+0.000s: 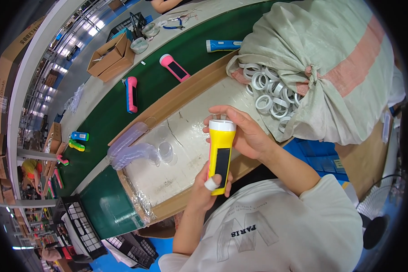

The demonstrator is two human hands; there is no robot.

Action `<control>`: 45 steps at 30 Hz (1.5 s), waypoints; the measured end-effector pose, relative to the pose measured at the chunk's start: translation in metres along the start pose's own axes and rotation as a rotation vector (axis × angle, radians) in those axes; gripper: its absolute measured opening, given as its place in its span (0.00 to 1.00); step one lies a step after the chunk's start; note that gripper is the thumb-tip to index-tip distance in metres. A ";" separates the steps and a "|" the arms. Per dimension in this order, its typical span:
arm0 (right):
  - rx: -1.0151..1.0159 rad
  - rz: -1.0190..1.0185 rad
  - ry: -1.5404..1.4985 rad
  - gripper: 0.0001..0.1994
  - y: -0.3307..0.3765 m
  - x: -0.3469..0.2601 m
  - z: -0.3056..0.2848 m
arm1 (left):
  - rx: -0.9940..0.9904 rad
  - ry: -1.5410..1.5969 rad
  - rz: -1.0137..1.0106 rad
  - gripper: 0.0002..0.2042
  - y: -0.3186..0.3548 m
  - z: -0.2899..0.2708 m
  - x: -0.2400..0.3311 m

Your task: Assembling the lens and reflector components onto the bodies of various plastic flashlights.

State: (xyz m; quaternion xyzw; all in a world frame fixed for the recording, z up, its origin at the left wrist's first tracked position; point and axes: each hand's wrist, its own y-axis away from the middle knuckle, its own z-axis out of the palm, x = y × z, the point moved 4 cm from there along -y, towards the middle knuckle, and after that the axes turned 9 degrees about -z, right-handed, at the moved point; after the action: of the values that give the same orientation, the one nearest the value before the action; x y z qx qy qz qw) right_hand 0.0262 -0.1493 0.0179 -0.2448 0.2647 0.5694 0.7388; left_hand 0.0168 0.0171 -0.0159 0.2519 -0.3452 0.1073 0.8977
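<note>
Left hand (pixel 209 183) closes around the base of the yellow flashlight (pixel 220 156); one fingertip is wrapped in white tape. The grip here is low on a long body, so the top end could wobble or the plastic could slide through the fingers if pressure comes from above.

Right hand (pixel 240 131) wraps the white cap (pixel 222 125) at the flashlight's 12 o'clock end, fingers pressed about the rim. If the cap sits crooked, it could jam or pop off.

The flashlight is held upright in the air, above the near edge of the cardboard tray (pixel 186 90).

In the tray, at 9 o'clock from the flashlight, clear lens discs (pixel 166 149) lie loose beside a clear plastic bag (pixel 129 147). A dropped flashlight could scatter or scratch them.

At 1 o'clock, white rings (pixel 269 88) spill from a cloth sack (pixel 331 59); the heap could slide further into the tray.

Further, at 11 o'clock on the green belt (pixel 109 122), pink flashlights (pixel 131 94) and a blue flashlight (pixel 223 45) lie well apart. A cardboard box (pixel 111 56) sits on the tabletop (pixel 88 93) beyond.
</note>
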 end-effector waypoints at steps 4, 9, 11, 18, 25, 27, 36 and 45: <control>-0.041 -0.021 -0.035 0.21 -0.003 0.002 0.002 | -0.066 0.161 -0.071 0.21 0.000 0.007 -0.001; 0.108 -0.037 0.141 0.16 -0.014 0.005 -0.020 | 0.236 -0.342 -0.046 0.14 -0.018 0.003 0.011; 0.123 -0.019 0.333 0.17 -0.026 -0.002 -0.032 | 0.190 -0.168 -0.119 0.15 -0.029 -0.001 0.022; 0.106 -0.347 2.300 0.16 -0.002 -0.057 -0.077 | 0.539 -0.775 0.317 0.25 -0.101 -0.061 0.147; -0.133 -0.296 2.361 0.08 0.003 -0.050 -0.093 | 0.679 -1.890 0.405 0.18 -0.079 -0.106 0.155; -0.158 -0.489 1.823 0.08 0.004 -0.054 -0.079 | 0.693 -1.992 0.408 0.20 -0.071 -0.113 0.141; 0.239 0.195 -0.069 0.17 -0.044 0.020 -0.045 | 0.681 -1.912 0.534 0.13 -0.058 -0.117 0.132; 0.254 0.221 -0.296 0.23 -0.062 0.056 -0.046 | 0.412 -1.459 0.937 0.15 -0.069 -0.020 0.135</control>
State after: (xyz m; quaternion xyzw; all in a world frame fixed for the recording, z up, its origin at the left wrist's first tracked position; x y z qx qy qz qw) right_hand 0.0932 -0.1545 -0.0502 -0.0331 0.2481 0.6388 0.7276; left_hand 0.1529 -0.0280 0.0362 0.2468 -0.8724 0.3360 0.2553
